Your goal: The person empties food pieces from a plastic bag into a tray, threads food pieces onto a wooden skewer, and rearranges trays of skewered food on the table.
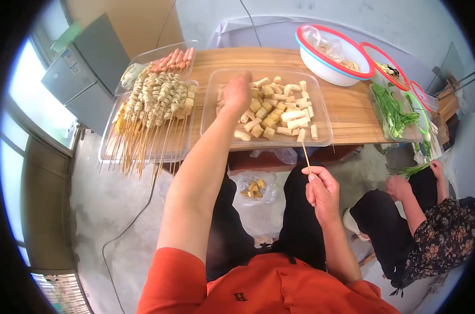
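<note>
My right hand (323, 193) pinches a thin wooden skewer (306, 157), which points up with one pale piece (301, 135) on its tip, over the near edge of a clear plastic tray (325, 137). Inside the tray lie many cut pale and golden-brown chunks (269, 112). My left hand (238, 94) is over the tray's left part, blurred, its fingers hidden or smeared. Left of it, filled skewers (159, 99) lie in another clear tray (189, 144), their bare sticks overhanging the table edge.
Pink sausage skewers (177, 58) lie at the back left. A red-rimmed white bowl (329, 70) and a box of green leaves (394, 112) stand on the right. A bag of chunks (254, 188) lies below. A person (441, 235) sits at right, handling greens.
</note>
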`<control>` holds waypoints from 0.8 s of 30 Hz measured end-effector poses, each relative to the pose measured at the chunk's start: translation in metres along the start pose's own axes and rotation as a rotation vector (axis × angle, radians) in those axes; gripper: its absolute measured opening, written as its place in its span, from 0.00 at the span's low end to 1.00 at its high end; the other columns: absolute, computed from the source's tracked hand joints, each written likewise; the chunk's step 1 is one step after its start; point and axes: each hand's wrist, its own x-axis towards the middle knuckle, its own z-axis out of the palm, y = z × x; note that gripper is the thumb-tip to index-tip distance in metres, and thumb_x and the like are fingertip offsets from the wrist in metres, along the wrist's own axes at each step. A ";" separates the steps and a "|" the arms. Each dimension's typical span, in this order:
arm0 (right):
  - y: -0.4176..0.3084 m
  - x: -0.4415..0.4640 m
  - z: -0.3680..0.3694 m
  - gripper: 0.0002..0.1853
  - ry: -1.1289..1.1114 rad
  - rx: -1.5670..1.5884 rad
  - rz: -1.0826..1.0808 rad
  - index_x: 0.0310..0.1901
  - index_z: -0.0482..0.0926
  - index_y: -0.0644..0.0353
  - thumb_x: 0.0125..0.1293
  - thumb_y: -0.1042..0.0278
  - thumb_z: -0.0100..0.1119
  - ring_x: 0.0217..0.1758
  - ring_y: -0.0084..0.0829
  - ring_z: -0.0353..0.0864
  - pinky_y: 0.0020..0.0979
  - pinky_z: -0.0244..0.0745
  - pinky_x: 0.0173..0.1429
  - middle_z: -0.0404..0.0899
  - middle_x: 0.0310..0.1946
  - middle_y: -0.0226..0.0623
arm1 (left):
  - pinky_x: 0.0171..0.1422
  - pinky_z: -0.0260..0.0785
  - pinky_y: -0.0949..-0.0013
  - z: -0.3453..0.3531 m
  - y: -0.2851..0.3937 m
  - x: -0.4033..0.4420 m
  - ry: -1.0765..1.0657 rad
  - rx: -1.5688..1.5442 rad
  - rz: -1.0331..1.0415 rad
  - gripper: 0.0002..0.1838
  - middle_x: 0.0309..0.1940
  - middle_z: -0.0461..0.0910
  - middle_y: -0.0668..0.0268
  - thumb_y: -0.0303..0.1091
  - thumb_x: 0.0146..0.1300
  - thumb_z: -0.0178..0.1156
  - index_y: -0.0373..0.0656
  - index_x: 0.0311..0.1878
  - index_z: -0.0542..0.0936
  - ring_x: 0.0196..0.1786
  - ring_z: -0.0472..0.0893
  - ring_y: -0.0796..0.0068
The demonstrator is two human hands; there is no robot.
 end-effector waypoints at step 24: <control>-0.021 -0.002 0.015 0.10 -0.115 -0.045 -0.046 0.49 0.78 0.64 0.72 0.69 0.54 0.18 0.10 0.62 0.17 0.57 0.22 0.67 0.20 0.20 | 0.38 0.79 0.78 -0.077 0.023 -0.023 -0.482 -1.665 -0.339 0.11 0.39 0.80 0.62 0.32 0.69 0.60 0.35 0.47 0.76 0.36 0.81 0.78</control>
